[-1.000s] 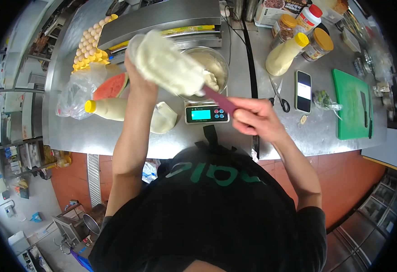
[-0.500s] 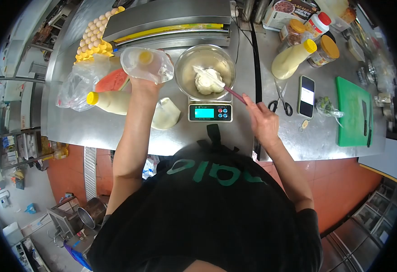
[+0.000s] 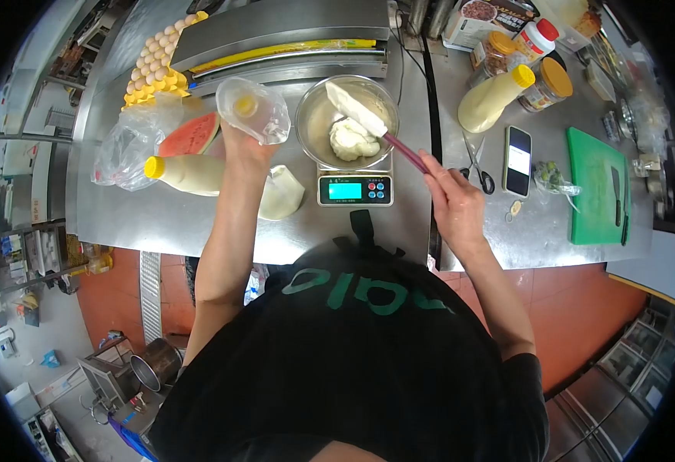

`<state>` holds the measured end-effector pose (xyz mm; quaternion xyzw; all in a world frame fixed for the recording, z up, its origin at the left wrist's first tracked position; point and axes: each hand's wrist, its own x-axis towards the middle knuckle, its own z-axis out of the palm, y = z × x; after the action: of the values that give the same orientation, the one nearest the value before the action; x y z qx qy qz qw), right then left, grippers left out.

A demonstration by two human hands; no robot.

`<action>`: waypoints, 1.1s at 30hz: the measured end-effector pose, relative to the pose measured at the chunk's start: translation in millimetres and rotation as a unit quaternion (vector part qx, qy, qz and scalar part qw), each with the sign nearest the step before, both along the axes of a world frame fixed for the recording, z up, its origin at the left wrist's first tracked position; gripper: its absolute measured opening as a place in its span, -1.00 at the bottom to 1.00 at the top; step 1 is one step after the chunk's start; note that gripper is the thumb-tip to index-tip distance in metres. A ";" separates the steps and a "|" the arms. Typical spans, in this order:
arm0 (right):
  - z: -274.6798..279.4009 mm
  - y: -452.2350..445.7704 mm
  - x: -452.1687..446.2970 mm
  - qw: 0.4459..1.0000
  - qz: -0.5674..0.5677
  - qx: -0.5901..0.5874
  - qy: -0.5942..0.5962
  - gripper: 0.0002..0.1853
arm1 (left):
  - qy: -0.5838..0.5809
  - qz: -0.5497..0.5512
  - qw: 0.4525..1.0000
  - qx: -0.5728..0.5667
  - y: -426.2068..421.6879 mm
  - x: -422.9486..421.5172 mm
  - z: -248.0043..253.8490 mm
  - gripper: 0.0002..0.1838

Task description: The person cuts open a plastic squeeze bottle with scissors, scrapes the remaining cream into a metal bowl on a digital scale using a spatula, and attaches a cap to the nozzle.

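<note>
My left hand [image 3: 246,148] is closed around a cut-off top of a plastic squeeze bottle [image 3: 274,115], its yellow cap showing through the translucent wall. In my right hand [image 3: 458,202] is the purple handle of a spatula [image 3: 359,109], whose white blade is tilted over the metal bowl [image 3: 305,132]. Thick white mayonnaise-like paste [image 3: 353,142] lies in a mound in the bowl, just below the blade. Under the bowl is a digital kitchen scale [image 3: 355,190] with a lit display. Another cut piece of bottle [image 3: 282,194] rests on the counter beside my left forearm.
Left on the counter are a full squeeze bottle [image 3: 187,174], a watermelon piece [image 3: 189,135], a plastic bag [image 3: 125,150] and egg trays [image 3: 152,86]. To the right lie scissors [image 3: 476,163], a phone [image 3: 518,162], a green cutting board [image 3: 590,189] and another squeeze bottle [image 3: 485,105].
The spatula blade has lifted off the paste toward the bowl's far side, and my right hand has shifted slightly right. The cut bottle top in my left hand has turned a little.
</note>
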<state>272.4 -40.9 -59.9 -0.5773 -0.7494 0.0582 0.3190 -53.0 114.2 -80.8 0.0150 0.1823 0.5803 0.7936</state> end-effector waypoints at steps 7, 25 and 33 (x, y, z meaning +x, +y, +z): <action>57.5 -6.4 -5.3 0.998 0.018 0.010 0.057 -0.56 | 0.168 0.065 0.980 -0.085 -9.0 27.2 19.5 -0.40; 25.5 13.1 -38.7 0.902 0.115 -0.234 0.343 -0.62 | 0.110 0.064 0.988 -0.092 -5.0 57.8 66.0 -0.54; 75.8 15.3 -33.9 0.582 0.133 -0.563 0.572 -0.59 | 0.181 0.130 0.974 0.031 -7.2 73.3 78.4 -0.54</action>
<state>238.5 -25.6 15.9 -0.3824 -0.2975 0.8282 0.2817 20.3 107.0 -2.4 0.1209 0.3053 0.6716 0.6642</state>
